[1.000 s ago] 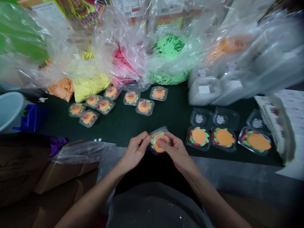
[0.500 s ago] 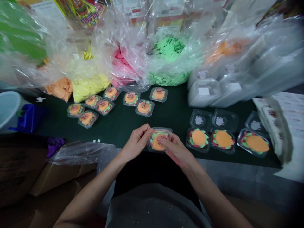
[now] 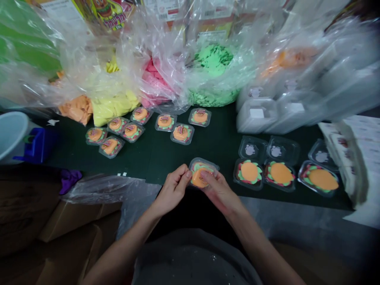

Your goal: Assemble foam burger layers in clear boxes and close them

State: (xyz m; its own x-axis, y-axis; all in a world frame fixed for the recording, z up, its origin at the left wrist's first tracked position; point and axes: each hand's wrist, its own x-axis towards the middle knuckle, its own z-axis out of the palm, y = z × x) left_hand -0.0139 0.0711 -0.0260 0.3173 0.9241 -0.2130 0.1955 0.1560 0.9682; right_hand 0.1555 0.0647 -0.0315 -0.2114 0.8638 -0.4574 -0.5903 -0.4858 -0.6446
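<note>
A clear plastic clamshell box (image 3: 203, 165) with an orange, burger-shaped candy over green and pink pieces is held above the table's front edge. My right hand (image 3: 221, 192) grips its right side, thumb lying across the lid over the orange top. At the left edge, my left hand (image 3: 174, 189) is closed in a pinch, thumb against the curled forefinger. To the right stand three boxes with lids raised, among them the nearest open box (image 3: 248, 172), showing plain orange tops. Farther back left are several closed boxes with labels, such as one closed box (image 3: 182, 133).
Along the back lie plastic bags of yellow (image 3: 114, 109), pink (image 3: 156, 83) and green pieces (image 3: 213, 63). Stacked empty clear boxes (image 3: 257, 116) and label sheets (image 3: 366, 166) are on the right. At the far left are a blue tape dispenser (image 3: 37, 146) and a pale bucket (image 3: 12, 134).
The held box has tilted slightly and shifted a little to the right. My left hand's fingers have curled tighter and moved down along its left edge. The view has shifted slightly.
</note>
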